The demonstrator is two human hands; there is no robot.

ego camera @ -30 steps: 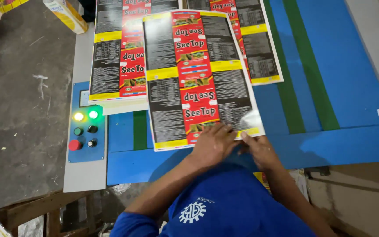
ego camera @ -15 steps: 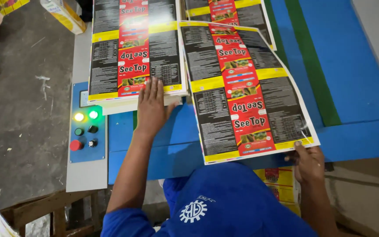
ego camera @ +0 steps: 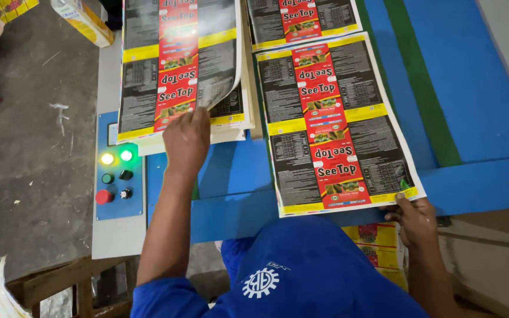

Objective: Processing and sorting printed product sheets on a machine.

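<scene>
My left hand [ego camera: 187, 140] rests on the near edge of a stack of printed sheets [ego camera: 178, 65], black, red and yellow, and lifts the top sheet's corner, which curls up. My right hand [ego camera: 415, 219] grips the near right corner of a single printed sheet [ego camera: 331, 123] that lies flat on the blue table [ego camera: 472, 88], to the right of the stack. Another printed sheet [ego camera: 301, 17] lies beyond it.
A blue control panel [ego camera: 119, 171] with two lit lamps, dark knobs and a red button sits left of the table. More printed sheets [ego camera: 378, 247] are stacked below the table edge by my right hand. Yellow cartons [ego camera: 83, 20] stand on the grey floor at far left.
The single sheet has settled flat on the table under my right hand. My left hand has moved up onto the stack and raised the top sheet's corner.
</scene>
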